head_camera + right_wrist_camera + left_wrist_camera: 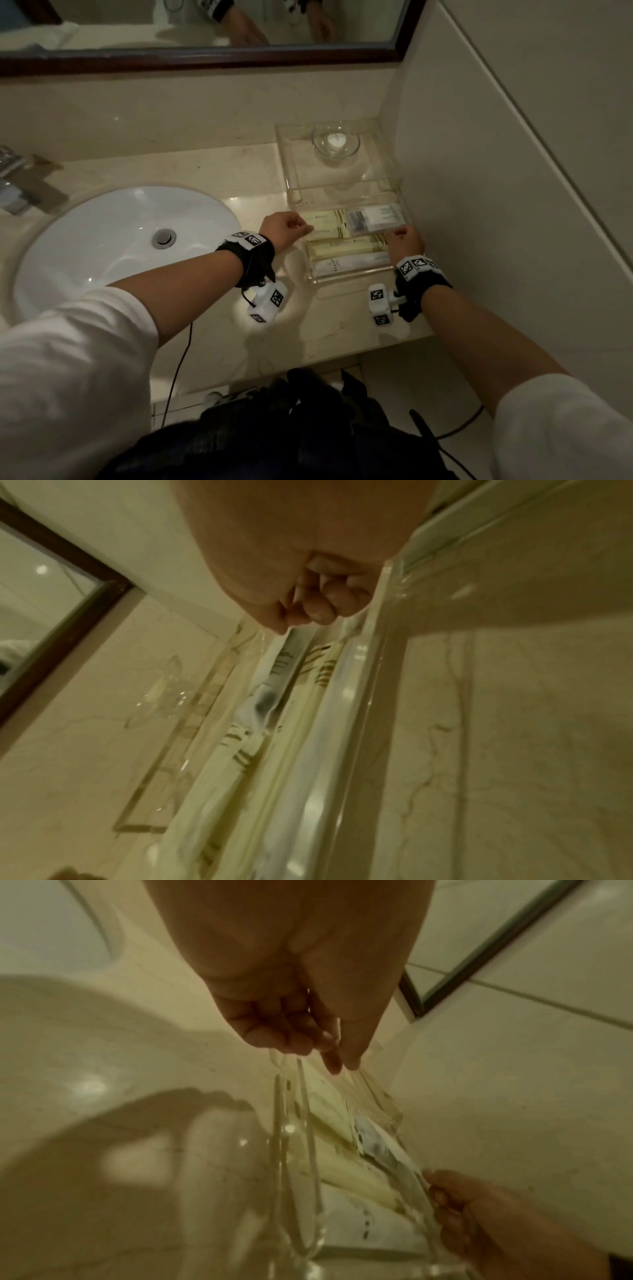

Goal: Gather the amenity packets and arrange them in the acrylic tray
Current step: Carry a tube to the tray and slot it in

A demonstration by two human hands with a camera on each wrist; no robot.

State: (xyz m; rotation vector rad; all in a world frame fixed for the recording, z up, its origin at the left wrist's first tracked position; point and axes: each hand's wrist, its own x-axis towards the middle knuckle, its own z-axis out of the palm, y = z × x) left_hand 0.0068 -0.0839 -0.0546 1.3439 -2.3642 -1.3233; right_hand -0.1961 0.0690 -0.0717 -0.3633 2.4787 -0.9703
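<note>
The clear acrylic tray (283, 161) stands on the counter against the right wall. Several amenity packets lie flat in its near half: a cream packet (330, 222) at the back left, a clear packet with white contents (375, 216) beside it, another cream packet (346, 249) and a white packet (347, 265) in front. My left hand (307, 228) pinches the left end of the back cream packet (322, 1096) between thumb and forefinger. My right hand (399, 233) has its fingers curled and grips the right end of the clear packet (380, 1148).
A small glass dish (335, 142) holding something white sits in the tray's far half. The white sink basin (120, 240) and a chrome tap (20, 185) are to the left. A dark-framed mirror (205, 27) hangs behind the counter.
</note>
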